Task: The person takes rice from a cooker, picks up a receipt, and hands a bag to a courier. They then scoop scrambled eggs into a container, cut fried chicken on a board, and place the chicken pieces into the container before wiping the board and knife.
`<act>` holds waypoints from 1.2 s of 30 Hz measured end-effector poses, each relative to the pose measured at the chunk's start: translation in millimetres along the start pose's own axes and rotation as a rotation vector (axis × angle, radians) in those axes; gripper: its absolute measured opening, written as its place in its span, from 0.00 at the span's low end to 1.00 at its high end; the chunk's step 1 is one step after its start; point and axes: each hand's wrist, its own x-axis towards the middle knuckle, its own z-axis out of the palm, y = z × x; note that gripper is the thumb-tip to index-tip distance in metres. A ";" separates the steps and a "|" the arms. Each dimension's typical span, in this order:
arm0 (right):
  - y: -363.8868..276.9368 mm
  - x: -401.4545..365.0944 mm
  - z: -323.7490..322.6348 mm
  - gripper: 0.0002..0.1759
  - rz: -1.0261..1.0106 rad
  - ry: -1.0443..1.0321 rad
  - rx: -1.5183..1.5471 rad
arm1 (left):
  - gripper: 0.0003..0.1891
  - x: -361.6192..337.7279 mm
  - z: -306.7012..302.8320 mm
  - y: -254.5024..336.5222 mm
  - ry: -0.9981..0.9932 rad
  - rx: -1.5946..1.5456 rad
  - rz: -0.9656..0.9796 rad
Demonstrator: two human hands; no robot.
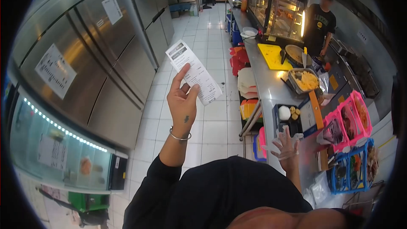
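Note:
My left hand (182, 95) pinches a printed paper receipt (196, 74) between thumb and fingers, held up over the tiled floor. There seems to be a second slip behind its upper left edge. A clear plastic glove covers my right hand (287, 146), whose fingers are spread with nothing in them. Just beyond that hand, on the steel counter (268, 88), lies a black food box (288, 123) holding a white mound, probably rice, and several yellowish pieces.
A yellow cutting board (273, 57), a pan (295, 55) and a tray of yellow food (304, 80) stand farther along the counter. Pink (351, 121) and blue baskets (352, 165) are at the right. A person (320, 25) stands beside the heated display case (277, 10). Steel refrigerators (85, 55) line the left.

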 end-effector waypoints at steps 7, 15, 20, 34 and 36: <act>-52.0 157.8 23.6 0.57 -0.311 -0.137 0.077 | 0.30 105.7 32.3 -84.5 -0.083 -0.057 0.010; -82.9 232.2 8.4 0.56 -0.453 0.266 0.064 | 0.33 254.8 85.7 -189.8 -0.247 -0.193 -0.066; -103.6 257.0 6.2 0.57 -0.680 0.502 0.035 | 0.33 312.6 131.4 -240.4 -0.324 -0.247 -0.119; -305.4 293.2 34.1 0.61 -1.384 0.619 -0.744 | 0.31 326.4 238.6 -280.1 -0.625 -0.359 -0.166; -312.7 287.7 31.8 0.60 -1.408 0.649 -0.864 | 0.32 323.5 246.7 -276.8 -0.653 -0.378 -0.163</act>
